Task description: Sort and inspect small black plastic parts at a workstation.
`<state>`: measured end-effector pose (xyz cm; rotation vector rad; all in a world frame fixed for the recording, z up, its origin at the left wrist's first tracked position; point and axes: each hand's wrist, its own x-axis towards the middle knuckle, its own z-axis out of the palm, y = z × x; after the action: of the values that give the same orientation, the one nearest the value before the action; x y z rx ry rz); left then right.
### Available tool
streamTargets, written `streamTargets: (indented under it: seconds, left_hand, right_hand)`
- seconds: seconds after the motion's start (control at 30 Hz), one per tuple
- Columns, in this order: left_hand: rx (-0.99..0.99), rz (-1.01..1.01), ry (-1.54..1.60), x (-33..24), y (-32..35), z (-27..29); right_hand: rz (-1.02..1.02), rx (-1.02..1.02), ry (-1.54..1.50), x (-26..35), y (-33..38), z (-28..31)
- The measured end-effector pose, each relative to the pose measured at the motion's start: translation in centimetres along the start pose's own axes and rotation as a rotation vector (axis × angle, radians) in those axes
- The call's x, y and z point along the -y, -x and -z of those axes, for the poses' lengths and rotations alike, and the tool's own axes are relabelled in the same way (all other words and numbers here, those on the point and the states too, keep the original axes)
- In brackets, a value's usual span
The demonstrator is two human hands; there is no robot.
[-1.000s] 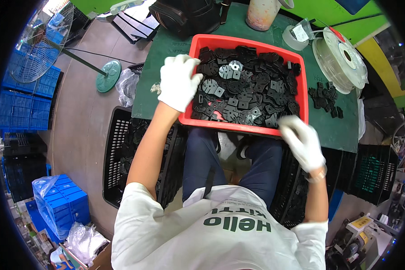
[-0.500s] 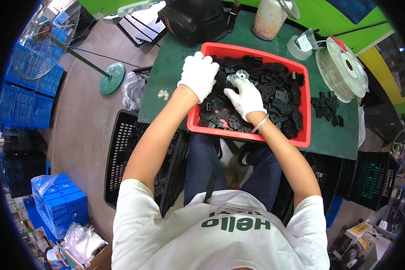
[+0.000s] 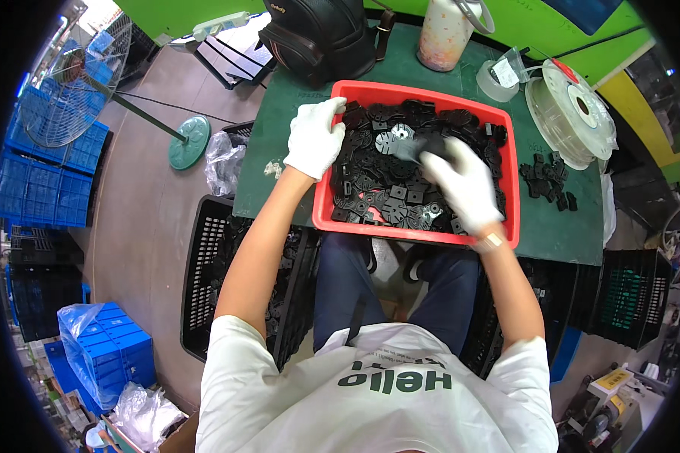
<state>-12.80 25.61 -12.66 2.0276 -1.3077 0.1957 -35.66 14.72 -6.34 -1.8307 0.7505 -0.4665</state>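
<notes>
A red tray [image 3: 415, 235] full of several flat black plastic parts [image 3: 370, 181] sits on a green table [image 3: 270, 162] in front of me. My left hand [image 3: 315, 136], in a white glove, grips the tray's left rim near its far corner. Also gloved in white, my right hand [image 3: 461, 181] is blurred over the middle right of the tray. Its fingers are closed on a black part [image 3: 419, 147] lifted just above the pile.
A small heap of black parts [image 3: 548, 177] lies on the table right of the tray, beside a white spool [image 3: 574, 113] and a tape roll [image 3: 495, 75]. A black backpack [image 3: 317, 34] and a jar [image 3: 446, 30] stand behind. Black crates [image 3: 204, 287] flank my legs.
My right hand came from the tray's near right corner into the tray and now lifts a black part, drifting right. My left hand stayed on the left rim.
</notes>
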Motion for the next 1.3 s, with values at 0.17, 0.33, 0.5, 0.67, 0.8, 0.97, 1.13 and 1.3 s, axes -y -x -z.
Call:
streamTargets:
  seconds: [0.17, 0.33, 0.5, 0.67, 0.8, 0.97, 1.13, 1.3]
  left_hand:
    - [0.051, -0.058, -0.117, -0.4, -0.8, 0.5]
    - [0.329, -0.255, -0.654, -2.1, -2.8, 0.0]
    - [0.365, -0.265, -0.693, -1.8, -4.4, -1.3]
    - [0.182, -0.365, -0.684, -0.1, -3.8, -1.0]
    - [-0.130, -0.457, -0.445, -2.5, -3.7, -0.1]
    - [0.091, -0.667, 0.081, -11.1, -0.1, 3.3]
    - [0.282, -0.763, 0.379, -16.9, 2.5, 1.0]
    - [0.292, -0.252, 0.021, -10.3, 0.9, -0.9]
  right_hand:
    - [-0.224, -0.064, -0.192, -4.9, 14.4, 12.0]
    - [-0.683, -0.255, 0.013, -16.5, 25.7, 17.7]
    - [-0.969, -0.384, 0.577, -35.5, 34.9, 23.9]
    - [-1.025, -0.060, 1.108, -26.0, 29.0, 22.0]
    - [-0.352, -0.288, 0.843, -17.1, 22.5, 20.4]
    - [-0.033, -0.204, -0.180, -4.5, 11.9, 10.0]
    - [-0.372, 0.237, -0.499, -1.8, 7.9, 8.1]
    - [-0.031, -0.418, -0.129, -6.3, 4.1, 12.0]
